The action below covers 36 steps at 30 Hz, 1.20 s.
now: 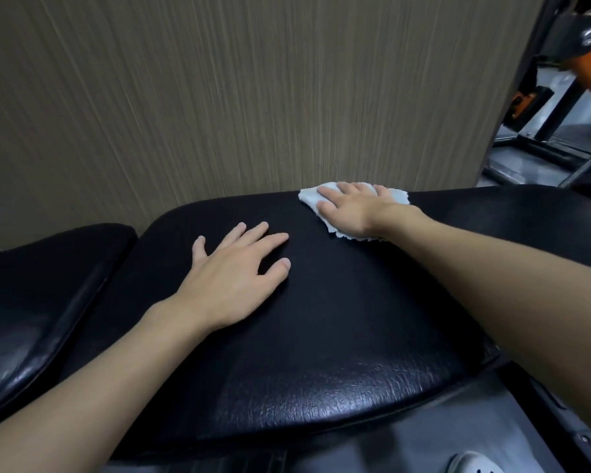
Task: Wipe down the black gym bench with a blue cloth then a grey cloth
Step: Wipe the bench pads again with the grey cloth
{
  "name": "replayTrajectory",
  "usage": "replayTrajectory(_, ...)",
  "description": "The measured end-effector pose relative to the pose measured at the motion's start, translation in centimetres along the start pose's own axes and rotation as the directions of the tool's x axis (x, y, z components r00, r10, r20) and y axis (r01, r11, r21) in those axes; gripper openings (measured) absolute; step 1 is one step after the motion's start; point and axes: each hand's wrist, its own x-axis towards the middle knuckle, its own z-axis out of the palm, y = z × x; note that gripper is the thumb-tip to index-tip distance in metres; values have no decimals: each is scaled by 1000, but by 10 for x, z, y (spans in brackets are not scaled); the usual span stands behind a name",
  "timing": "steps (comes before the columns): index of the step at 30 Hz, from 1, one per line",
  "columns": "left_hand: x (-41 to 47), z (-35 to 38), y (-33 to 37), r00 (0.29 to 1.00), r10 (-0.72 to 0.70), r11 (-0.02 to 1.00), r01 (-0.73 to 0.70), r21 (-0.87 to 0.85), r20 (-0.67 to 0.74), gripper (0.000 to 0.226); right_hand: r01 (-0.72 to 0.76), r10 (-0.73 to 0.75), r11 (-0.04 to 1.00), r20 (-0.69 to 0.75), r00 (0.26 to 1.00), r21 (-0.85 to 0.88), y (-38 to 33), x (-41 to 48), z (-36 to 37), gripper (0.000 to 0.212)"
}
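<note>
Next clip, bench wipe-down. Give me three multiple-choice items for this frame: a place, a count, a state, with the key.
1. Where does the cloth lie? A. at the bench pad's far edge, by the wall; B. on the floor; C. on the separate pad at left.
2. How many cloths show? A. none; B. one; C. three.
3. How is the left hand? A. gripping the cloth; B. flat on the pad, fingers spread; C. clenched in a fist.
Key: 1 A, the right hand presses it there; 2 B, only that pale cloth is visible; 3 B, its palm lies on bare black upholstery.
</note>
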Motion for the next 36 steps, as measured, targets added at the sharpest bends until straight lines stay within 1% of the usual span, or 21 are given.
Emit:
replayTrajectory(3, 1, 0, -1, 1000, -10, 1000, 10, 4, 2, 53, 60, -60, 998, -6, 998, -14, -2, -18, 5, 58)
replayTrajectory(7, -2, -2, 1, 1000, -16, 1000, 16, 12, 8, 52, 174, -175, 984, -48, 983, -38, -5, -82, 11, 54)
replayTrajectory(8, -3, -2, 2, 1000, -17, 1000, 17, 13, 11, 51, 201, -203, 979, -48, 978, -44, -6, -101, 12, 56)
replayTrajectory(12, -4, -5, 7, 998, -29, 999, 27, 43, 47, 51, 278, -279, 959, -27, 960, -58, -7, -171, 16, 74)
replayTrajectory(14, -2, -8, 11, 999, -10, 999, 8, 54, 46, 51, 300, -303, 951, -29, 953, -70, -5, -196, 18, 73)
replayTrajectory(15, 0, -9, 14, 999, 11, 999, -12, 34, 30, 51, 311, -314, 947, -29, 949, -79, -4, -205, 18, 72)
replayTrajectory(18, 9, -7, 34, 998, 57, 992, -58, -108, -11, 48, 322, -324, 943, -12, 946, -80, 1, -210, 16, 71)
replayTrajectory(19, 12, -4, 42, 997, 73, 990, -73, -121, -4, 48, 316, -317, 946, -10, 948, -71, 4, -205, 15, 69)
replayTrajectory(22, 16, 10, 51, 993, 110, 993, -108, -49, 33, 49, 256, -256, 966, -4, 967, -44, 15, -176, 11, 61)
replayTrajectory(24, 18, 15, 48, 993, 110, 994, -110, -30, 29, 49, 208, -208, 978, 6, 978, -36, 25, -147, 9, 58)
replayTrajectory(31, 19, 16, 47, 993, 121, 993, -121, -12, 0, 48, 39, -40, 999, -39, 998, -22, 50, -42, -1, 58)
replayTrajectory(34, 19, 14, 46, 993, 121, 992, -121, -26, -11, 47, -18, 18, 1000, -46, 999, -12, 51, -24, -5, 60)
replayTrajectory(36, 19, 13, 46, 993, 117, 993, -117, -29, -6, 47, -21, 20, 1000, -37, 999, -19, 51, -26, -3, 60)
